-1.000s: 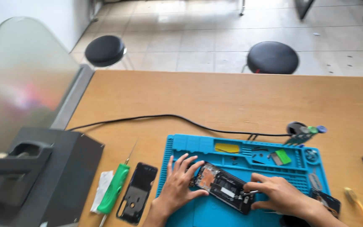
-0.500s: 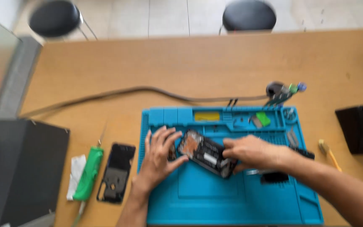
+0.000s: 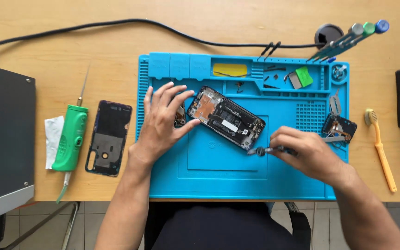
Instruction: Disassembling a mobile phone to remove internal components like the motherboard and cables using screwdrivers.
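1. Lying at a slant near the middle of the blue repair mat, the opened smartphone shows its inner boards.
2. The left hand steadies the phone's left end, fingers spread, its grip loose against the frame.
3. The right hand has its grip clamped on a dark tool at the phone's right near corner.
4. Left of the mat on the tabletop lie the phone's back cover and a green tool.
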